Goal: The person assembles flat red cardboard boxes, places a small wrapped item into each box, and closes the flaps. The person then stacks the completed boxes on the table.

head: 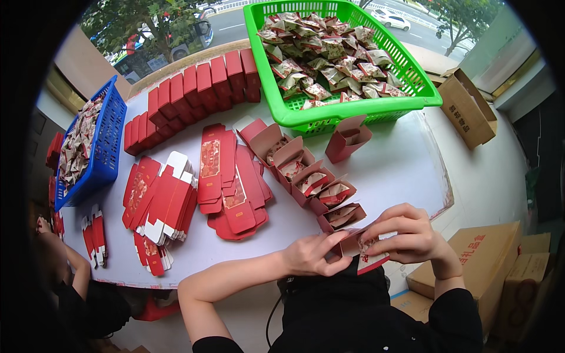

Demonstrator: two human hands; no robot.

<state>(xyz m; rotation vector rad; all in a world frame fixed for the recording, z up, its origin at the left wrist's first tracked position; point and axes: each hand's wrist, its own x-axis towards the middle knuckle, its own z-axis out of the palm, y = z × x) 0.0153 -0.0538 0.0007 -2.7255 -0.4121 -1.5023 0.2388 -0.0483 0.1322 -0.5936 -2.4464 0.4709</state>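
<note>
Near the table's front edge, my left hand (315,256) grips an opened red carton (350,245) whose pale pink inside shows. My right hand (399,236) pinches a printed paper packet (371,259) with a red edge at that carton's mouth. Just beyond my hands, a row of upright open red cartons (302,198) holds similar packets. One more open carton (346,143) stands apart, close to a green plastic basket (353,108) heaped with packets.
Flattened red cartons (238,194) and folded-flat ones (170,198) lie left of the row. Closed red boxes (205,84) line the far edge. A blue basket (110,137) of packets stands left, a person's arm (79,264) below it. Cardboard boxes (485,260) stand at right.
</note>
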